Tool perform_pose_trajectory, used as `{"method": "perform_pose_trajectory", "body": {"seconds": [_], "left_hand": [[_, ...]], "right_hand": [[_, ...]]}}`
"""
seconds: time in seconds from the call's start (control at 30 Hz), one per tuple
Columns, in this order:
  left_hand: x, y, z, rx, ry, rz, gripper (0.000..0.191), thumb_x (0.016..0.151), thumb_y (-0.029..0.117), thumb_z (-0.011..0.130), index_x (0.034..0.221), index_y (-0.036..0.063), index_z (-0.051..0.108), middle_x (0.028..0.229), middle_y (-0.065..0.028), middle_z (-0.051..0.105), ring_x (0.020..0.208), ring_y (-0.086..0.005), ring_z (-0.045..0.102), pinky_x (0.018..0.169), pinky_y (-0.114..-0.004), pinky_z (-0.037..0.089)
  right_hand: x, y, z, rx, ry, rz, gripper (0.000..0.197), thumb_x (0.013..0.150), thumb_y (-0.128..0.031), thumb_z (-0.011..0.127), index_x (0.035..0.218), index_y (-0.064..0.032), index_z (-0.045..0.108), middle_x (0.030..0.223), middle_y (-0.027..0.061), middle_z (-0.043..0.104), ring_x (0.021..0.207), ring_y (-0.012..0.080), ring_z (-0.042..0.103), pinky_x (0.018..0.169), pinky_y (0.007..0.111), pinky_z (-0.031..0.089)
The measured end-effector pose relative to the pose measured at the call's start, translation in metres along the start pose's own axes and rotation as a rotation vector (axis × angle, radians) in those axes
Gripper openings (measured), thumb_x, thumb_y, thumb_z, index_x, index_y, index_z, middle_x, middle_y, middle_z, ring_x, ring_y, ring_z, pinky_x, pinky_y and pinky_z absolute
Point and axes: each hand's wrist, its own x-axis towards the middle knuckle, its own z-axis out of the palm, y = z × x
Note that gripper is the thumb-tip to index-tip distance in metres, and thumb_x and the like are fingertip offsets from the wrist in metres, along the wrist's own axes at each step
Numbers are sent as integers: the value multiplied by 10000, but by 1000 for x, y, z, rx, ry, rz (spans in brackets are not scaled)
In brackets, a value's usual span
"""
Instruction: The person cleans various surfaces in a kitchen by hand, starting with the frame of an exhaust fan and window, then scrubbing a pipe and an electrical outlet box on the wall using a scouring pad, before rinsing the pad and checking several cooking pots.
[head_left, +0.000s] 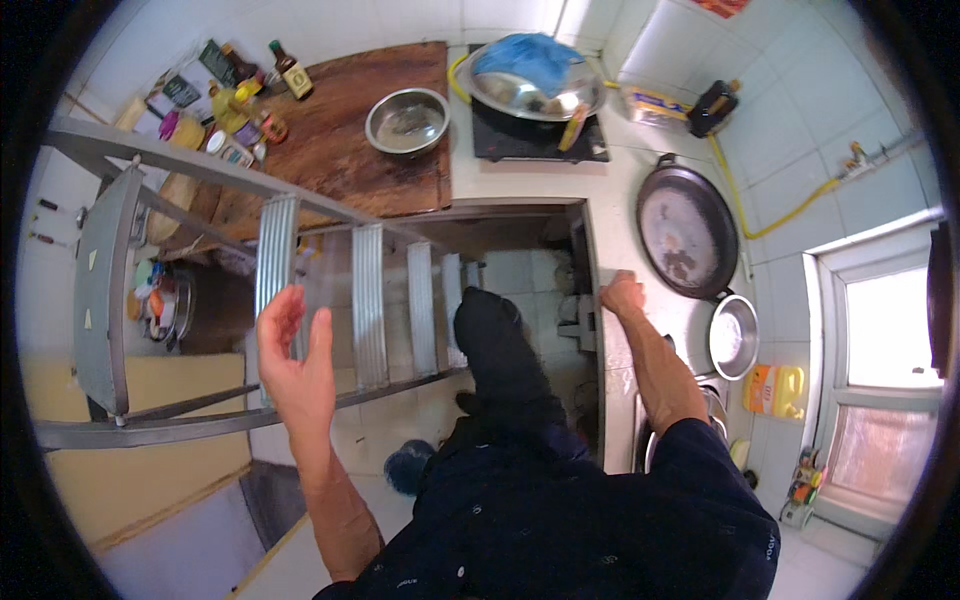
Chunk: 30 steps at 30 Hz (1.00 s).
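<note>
My left hand (296, 367) is raised beside the upper step (276, 247) of a metal stepladder (369, 300). Its fingers and thumb are apart, and nothing is in it. It overlaps the step in view; whether they touch is not clear. My right hand (624, 292) leans on the inner edge of the white tiled counter (616, 225), fingers curled, and I cannot tell whether they grip the edge. Just beyond it lies a large dark round pan (686, 229). One dark-clad leg (499, 352) reaches forward, its foot over the ladder's lower steps.
A wooden board (337, 165) bears a steel bowl (407, 124) and several bottles (291, 71). A wok lid (525, 97) with a blue plastic bag (529, 60) covers the stove. Along the right wall run a yellow gas hose (795, 214) and a window (892, 322). A small pot (733, 337) adjoins the pan.
</note>
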Motion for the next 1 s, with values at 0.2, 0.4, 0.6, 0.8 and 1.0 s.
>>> {"method": "perform_pose_trajectory", "body": {"seconds": [0.2,0.4,0.6,0.8,1.0], "left_hand": [[35,-22,16,151,278,22,513,932,64,707,1400,-3,509,1372,-127,575,1252,-236,533,1104,-376,387],[69,-18,31,346,401,-44,488,941,49,677,1398,-10,518,1377,-136,583,1239,-238,542,1103,-376,390],[122,-40,6,497,416,-192,381,1004,90,592,1367,-17,543,1333,-148,608,1201,-229,556,1054,-364,418],[140,-75,-15,828,223,-416,352,1064,195,499,1292,-65,564,1247,-240,628,1122,-332,595,993,-409,455],[138,-65,0,874,251,-387,372,1084,197,440,1277,-79,599,1269,-224,641,1194,-360,591,1054,-435,430]], "right_hand": [[6,-2,-13,-122,-65,-82,473,882,-342,661,1219,-14,605,1306,205,573,1086,474,624,918,538,537],[6,4,-14,-59,-42,-146,592,860,-352,745,1318,-38,538,1398,235,518,1051,496,630,879,553,537],[3,16,-8,-21,-4,-194,675,845,-283,764,1402,-28,481,1483,322,442,1116,518,600,931,549,518],[9,5,-25,12,-190,-81,824,836,-274,772,1489,30,371,1573,313,310,1240,486,516,1000,531,475],[12,9,-23,-1,-244,-7,935,850,-289,778,1553,9,238,1607,311,248,1303,499,473,1071,504,447]]}}
